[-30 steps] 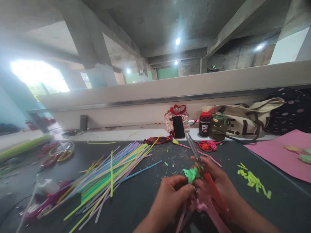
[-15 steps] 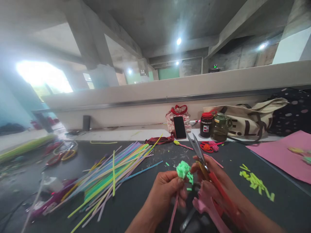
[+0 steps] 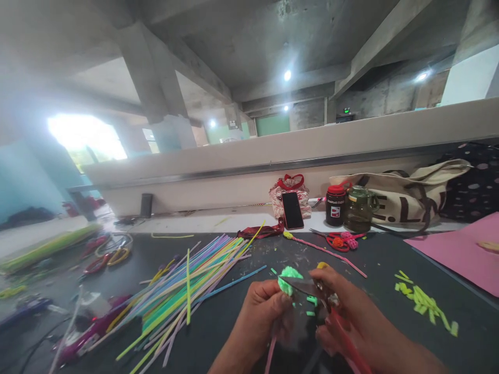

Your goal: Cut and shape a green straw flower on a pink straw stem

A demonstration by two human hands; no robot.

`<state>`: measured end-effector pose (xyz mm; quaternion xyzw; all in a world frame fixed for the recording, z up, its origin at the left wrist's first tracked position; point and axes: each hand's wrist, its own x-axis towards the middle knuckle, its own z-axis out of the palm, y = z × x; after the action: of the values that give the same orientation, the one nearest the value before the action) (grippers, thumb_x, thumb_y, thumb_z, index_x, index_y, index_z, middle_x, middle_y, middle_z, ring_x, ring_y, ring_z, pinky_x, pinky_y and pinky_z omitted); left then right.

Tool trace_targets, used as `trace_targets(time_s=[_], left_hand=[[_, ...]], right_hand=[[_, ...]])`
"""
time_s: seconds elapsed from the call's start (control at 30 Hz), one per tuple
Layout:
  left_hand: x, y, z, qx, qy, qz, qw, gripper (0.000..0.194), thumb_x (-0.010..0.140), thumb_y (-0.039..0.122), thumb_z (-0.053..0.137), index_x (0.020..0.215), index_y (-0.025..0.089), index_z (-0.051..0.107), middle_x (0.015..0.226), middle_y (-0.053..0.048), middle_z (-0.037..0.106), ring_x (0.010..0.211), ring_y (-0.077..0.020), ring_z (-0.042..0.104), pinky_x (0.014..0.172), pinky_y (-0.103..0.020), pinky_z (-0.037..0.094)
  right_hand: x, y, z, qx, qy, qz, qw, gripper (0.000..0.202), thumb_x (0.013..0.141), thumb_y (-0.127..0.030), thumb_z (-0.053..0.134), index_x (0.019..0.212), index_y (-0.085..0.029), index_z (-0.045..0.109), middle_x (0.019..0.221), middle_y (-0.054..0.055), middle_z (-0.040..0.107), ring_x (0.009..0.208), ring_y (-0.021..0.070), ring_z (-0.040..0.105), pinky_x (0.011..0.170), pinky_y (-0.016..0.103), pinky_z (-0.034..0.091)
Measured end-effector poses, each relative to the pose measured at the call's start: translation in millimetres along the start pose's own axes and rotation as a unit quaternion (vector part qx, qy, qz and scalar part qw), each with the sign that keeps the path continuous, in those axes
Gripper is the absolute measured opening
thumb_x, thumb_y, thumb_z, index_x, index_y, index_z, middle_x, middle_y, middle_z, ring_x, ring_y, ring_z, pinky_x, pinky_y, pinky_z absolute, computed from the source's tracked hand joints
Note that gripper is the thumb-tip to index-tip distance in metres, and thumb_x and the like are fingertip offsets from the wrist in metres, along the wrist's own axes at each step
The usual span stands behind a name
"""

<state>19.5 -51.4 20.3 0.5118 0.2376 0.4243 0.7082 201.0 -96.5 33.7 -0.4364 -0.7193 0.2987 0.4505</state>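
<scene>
Head view, looking down over a dark table.

Left hand: fingers pinched around a pink straw stem, topped by a light green frilled tuft. The tuft sits just above the fingertips, raised off the table, about centre of the view.

Right hand: fingers clenched through the red handles of a pair of scissors. Blades point left and lie against the lower side of the tuft. How wide the blades stand apart cannot be told; they read as nearly closed. A few small green snippets show just under the blades.

Judgement: the step in hand is trimming the green tuft into shape. The next cut calls for holding the stem steady, turning it a little between the fingertips, and keeping the blade tips clear of the left thumb, which sits very near them.

Around:
- loose fan of coloured straws, left of the hands
- heap of yellow-green cut pieces, right
- pink sheet, far right edge
- a second pair of red scissors near the back
- phone propped upright, beside a dark red-capped jar and a greenish glass jar
- canvas tote bag lying behind these
</scene>
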Motion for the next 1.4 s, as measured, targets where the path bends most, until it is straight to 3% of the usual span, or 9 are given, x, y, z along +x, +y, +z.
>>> trace_targets(time_s=[0.23,0.33,0.5,0.67,0.93,1.1,1.3,1.4], left_hand=[[-1,0,-0.7,0.033,-0.001,-0.021,0.999,0.039,0.064,0.047,0.066,0.05,0.012,0.054,0.033,0.002,0.046,0.025,-0.0035,0.034,0.029,-0.014,0.021],[-1,2,-1.4,0.05,0.001,-0.026,0.998,0.042,0.062,0.049,0.066,0.046,0.013,0.052,0.031,0.003,0.044,0.024,-0.0036,0.034,0.028,-0.015,0.02],[-2,8,-0.7,0.091,0.001,-0.035,0.995,0.049,0.059,0.053,0.066,0.038,0.013,0.046,0.029,0.002,0.042,0.024,-0.0029,0.032,0.029,-0.015,0.018],[-3,10,1.4,0.101,-0.004,-0.022,0.995,0.049,0.061,0.055,0.064,0.041,0.013,0.048,0.028,0.003,0.04,0.023,-0.0015,0.027,0.03,-0.016,0.017],[-1,7,-3.4,0.102,-0.002,-0.034,0.994,0.049,0.06,0.057,0.062,0.043,0.014,0.047,0.028,0.003,0.04,0.023,-0.0029,0.029,0.028,-0.016,0.017],[-2,9,-3.8,0.103,0.036,-0.061,0.992,0.045,0.056,0.056,0.066,0.054,0.013,0.055,0.033,0.005,0.044,0.023,-0.0029,0.032,0.026,-0.015,0.018],[-1,9,-6.5,0.078,0.037,-0.085,0.993,0.043,0.056,0.053,0.067,0.056,0.012,0.054,0.033,0.005,0.046,0.023,-0.0027,0.033,0.026,-0.014,0.018],[-1,8,-6.5,0.071,0.031,-0.09,0.993,0.042,0.056,0.051,0.068,0.056,0.012,0.054,0.034,0.004,0.047,0.023,-0.0025,0.034,0.026,-0.014,0.019]], right_hand=[[-1,6,3,-0.034,0.001,-0.037,0.999,0.053,0.059,-0.013,0.064,0.108,-0.03,0.051,0.089,0.0,0.054,0.077,0.0178,0.053,0.055,0.022,0.042],[-2,10,3,-0.046,-0.011,-0.026,0.999,0.057,0.06,-0.01,0.063,0.11,-0.032,0.048,0.093,0.0,0.054,0.081,0.0184,0.053,0.055,0.021,0.042],[-4,14,6,-0.019,-0.025,0.004,0.999,0.057,0.062,-0.007,0.058,0.112,-0.032,0.045,0.085,-0.002,0.052,0.066,0.0136,0.051,0.053,0.021,0.041],[-2,11,7,-0.014,-0.036,0.007,0.999,0.059,0.06,-0.004,0.057,0.111,-0.032,0.048,0.083,-0.003,0.05,0.065,0.0126,0.05,0.052,0.02,0.04],[-2,10,8,0.018,-0.018,0.0,1.0,0.05,0.065,-0.017,0.062,0.112,-0.031,0.052,0.085,0.0,0.056,0.069,0.0159,0.053,0.049,0.019,0.041],[-2,11,8,0.024,-0.036,0.018,0.999,0.041,0.072,-0.021,0.06,0.112,-0.03,0.054,0.075,-0.001,0.057,0.056,0.0125,0.052,0.048,0.02,0.041],[0,7,-2,-0.059,-0.05,0.006,0.997,0.043,0.072,-0.021,0.061,0.114,-0.03,0.052,0.084,0.001,0.058,0.069,0.0163,0.054,0.055,0.022,0.043],[1,10,-3,-0.071,-0.063,-0.007,0.995,0.032,0.076,-0.023,0.059,0.107,-0.029,0.055,0.08,-0.001,0.058,0.069,0.0161,0.053,0.059,0.022,0.043]])
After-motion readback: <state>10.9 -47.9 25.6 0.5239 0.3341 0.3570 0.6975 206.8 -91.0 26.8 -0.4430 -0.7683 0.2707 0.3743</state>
